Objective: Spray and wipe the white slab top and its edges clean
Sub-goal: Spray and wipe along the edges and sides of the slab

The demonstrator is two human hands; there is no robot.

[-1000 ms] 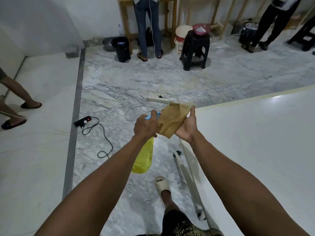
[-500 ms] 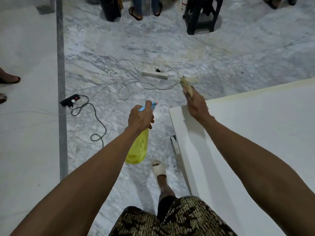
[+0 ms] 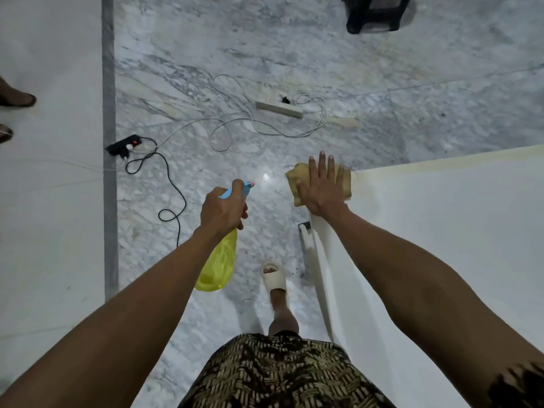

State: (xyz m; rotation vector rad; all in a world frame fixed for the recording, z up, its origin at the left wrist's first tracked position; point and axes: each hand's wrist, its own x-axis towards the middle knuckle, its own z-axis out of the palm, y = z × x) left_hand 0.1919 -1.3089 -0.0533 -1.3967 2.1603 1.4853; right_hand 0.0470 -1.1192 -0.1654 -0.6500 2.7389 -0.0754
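The white slab [image 3: 447,231] fills the right side, its near-left corner under a tan cloth [image 3: 294,179]. My right hand [image 3: 322,187] lies flat on that cloth with fingers spread, pressing it onto the corner. A yellowish stained strip runs along the slab's far edge [image 3: 441,161]. My left hand [image 3: 223,212] grips the neck of a yellow spray bottle [image 3: 219,266] with a blue trigger head, held over the floor to the left of the slab, nozzle pointing toward the corner.
On the marble floor [image 3: 294,48] lie a white power strip [image 3: 278,109], looping white cable, and a black power strip [image 3: 123,144] with black cord. A black stool [image 3: 376,13] stands far back. Another person's feet [image 3: 14,98] show at the left edge. My sandalled foot [image 3: 274,278] stands beside the slab.
My right hand brought the cloth down from in front of me and laid it flat on the slab's corner. The view tilted downward. The bottle stayed in my left hand.
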